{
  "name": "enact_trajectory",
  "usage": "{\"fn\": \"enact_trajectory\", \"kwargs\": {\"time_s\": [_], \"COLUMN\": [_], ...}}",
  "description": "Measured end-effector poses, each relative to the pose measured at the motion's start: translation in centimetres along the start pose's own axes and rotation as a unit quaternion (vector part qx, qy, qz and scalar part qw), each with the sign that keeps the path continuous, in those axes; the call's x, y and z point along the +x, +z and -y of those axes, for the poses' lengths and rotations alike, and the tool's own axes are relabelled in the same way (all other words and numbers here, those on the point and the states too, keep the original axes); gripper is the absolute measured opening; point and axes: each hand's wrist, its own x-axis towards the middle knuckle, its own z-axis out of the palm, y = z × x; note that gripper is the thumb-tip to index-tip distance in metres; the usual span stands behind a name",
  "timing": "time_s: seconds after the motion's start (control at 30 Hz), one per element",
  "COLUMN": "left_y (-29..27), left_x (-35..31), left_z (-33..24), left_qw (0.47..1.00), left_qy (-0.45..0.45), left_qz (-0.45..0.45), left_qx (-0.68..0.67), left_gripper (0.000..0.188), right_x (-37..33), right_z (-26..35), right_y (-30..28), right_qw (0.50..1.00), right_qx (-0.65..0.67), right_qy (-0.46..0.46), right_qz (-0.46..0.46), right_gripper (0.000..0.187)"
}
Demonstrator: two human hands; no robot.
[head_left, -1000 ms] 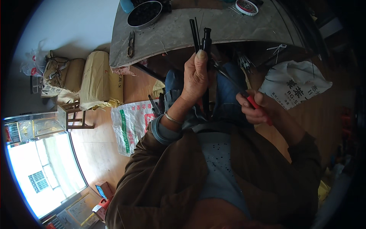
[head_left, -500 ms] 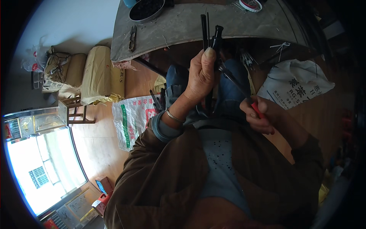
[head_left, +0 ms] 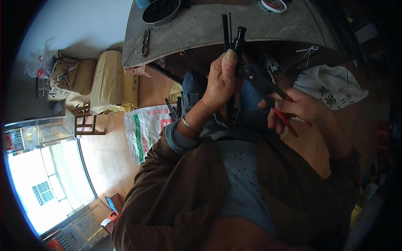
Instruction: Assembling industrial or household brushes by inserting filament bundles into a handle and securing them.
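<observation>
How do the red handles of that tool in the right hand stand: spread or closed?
Spread: the red handles diverge around the right hand, their ends clearly apart.

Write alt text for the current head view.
A person's left hand grips several black rods, while the right hand holds spread-open red-handled pliers angled toward them. Beyond is a grey table bearing a round pan; a white sack lies to the right.

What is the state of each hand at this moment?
Left hand: closed, holding thin black rods and thicker black piece.
Right hand: holding red-handled pliers.
</observation>
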Motion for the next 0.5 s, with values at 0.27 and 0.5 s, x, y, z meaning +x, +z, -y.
{"fn": "enact_trajectory", "kwargs": {"time_s": [0.27,0.5], "left_y": [0.4,-0.6], "left_x": [0.4,0.8], "left_z": [0.0,0.7], "left_qw": [0.998,1.0], "left_qy": [-0.046,-0.007], "left_qz": [0.024,0.0], "left_qx": [-0.044,-0.022], "left_gripper": [0.062,0.062], "right_x": [1.3,2.4], "right_z": [-2.1,-1.0], "right_y": [0.5,3.0], "right_qw": [0.999,0.985], "right_qx": [0.048,0.163], "right_qy": [-0.008,0.036], "right_qz": [-0.021,-0.042], "right_gripper": [0.039,0.038]}}
